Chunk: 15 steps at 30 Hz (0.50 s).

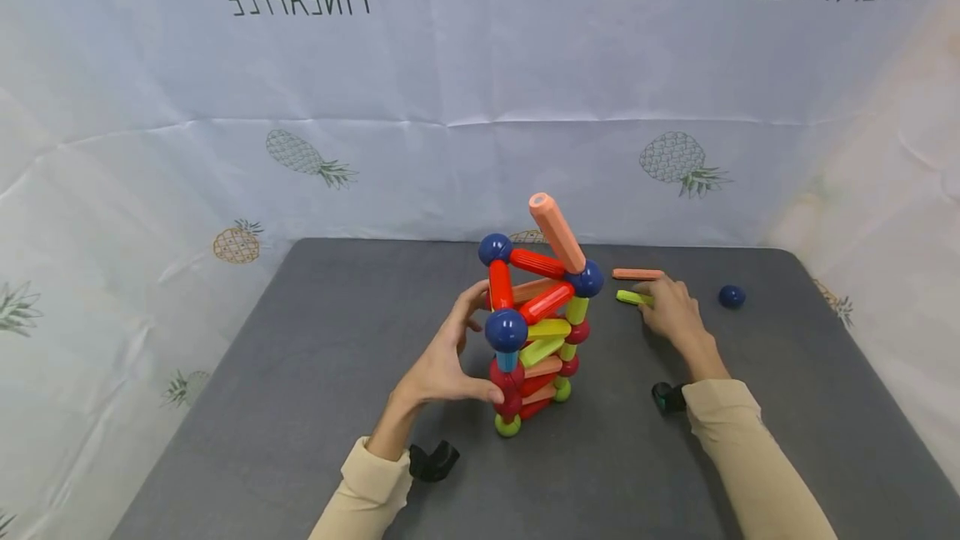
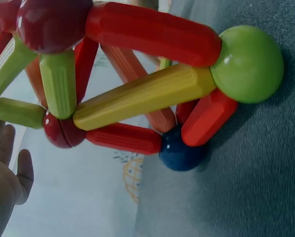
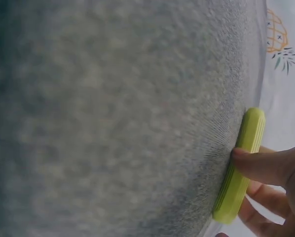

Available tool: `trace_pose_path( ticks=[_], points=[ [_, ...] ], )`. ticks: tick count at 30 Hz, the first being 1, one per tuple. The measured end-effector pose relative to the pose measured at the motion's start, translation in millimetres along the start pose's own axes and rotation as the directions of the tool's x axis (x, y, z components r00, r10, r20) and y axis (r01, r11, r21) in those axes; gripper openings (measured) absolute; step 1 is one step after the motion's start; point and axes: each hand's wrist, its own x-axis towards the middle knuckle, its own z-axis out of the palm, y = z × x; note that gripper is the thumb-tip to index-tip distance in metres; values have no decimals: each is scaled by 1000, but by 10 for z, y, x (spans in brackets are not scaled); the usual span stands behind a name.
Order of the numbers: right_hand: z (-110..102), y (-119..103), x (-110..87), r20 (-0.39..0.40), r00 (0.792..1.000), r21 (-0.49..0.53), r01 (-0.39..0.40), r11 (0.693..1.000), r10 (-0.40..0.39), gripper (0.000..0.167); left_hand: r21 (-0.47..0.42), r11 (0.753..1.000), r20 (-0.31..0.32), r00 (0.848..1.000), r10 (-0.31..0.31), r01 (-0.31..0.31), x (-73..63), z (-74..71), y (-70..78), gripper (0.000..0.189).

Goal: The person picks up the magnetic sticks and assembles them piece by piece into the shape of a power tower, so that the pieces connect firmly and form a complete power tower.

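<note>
A tower of magnetic sticks and balls [image 1: 504, 330] stands mid-table, with red, lime, yellow and peach sticks between blue, crimson and lime balls. From its top blue ball a peach stick [image 1: 557, 232] juts up at a slant. My left hand [image 1: 446, 361] spreads along the tower's left side, its straight thumb at a crimson ball low in front and its fingers reaching toward the back. In the left wrist view those fingers [image 2: 7, 145] extend beside a lime stick. Off to the right, my right hand [image 1: 671, 315] pinches a lime stick [image 3: 239, 165] between thumb and fingers, close over the tabletop.
A loose peach stick [image 1: 636, 274] lies just behind my right hand. Farther right, a blue ball [image 1: 731, 297] rests on the dark grey table [image 1: 337, 340]. A pale pineapple-print cloth [image 1: 450, 182] hangs behind the table.
</note>
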Motion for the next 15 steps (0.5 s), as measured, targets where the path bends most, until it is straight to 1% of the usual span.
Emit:
trace_pose_path(
  ticks=[3, 5, 7, 9, 11, 13, 15],
  points=[
    [-3, 17, -10, 10, 1000, 9, -23, 1000, 23, 38, 6, 1000, -7, 1000, -27, 27, 3, 1, 8, 121],
    [-12, 10, -35, -1, 999, 29, -34, 999, 34, 39, 18, 999, -12, 999, -45, 45, 6, 6, 17, 121],
    [-39, -17, -70, -48, 999, 74, -19, 997, 22, 41, 39, 998, -29, 998, -49, 50, 17, 17, 23, 115],
    [-99, -77, -112, -135, 991, 142, 37, 989, -18, 40, 60, 997, -62, 997, -35, 38, 32, 30, 25, 104],
    [-197, -171, -163, -244, 968, 214, 121, 969, -67, 37, 70, 997, -100, 995, -8, 15, 54, 46, 29, 93],
    [-334, -296, -222, -342, 933, 275, 211, 938, -109, 36, 78, 997, -141, 990, 28, -17, 74, 64, 32, 87],
    [-496, -450, -301, -420, 900, 336, 275, 901, -118, 35, 80, 996, -179, 982, 63, -50, 90, 89, 32, 84]
  ],
)
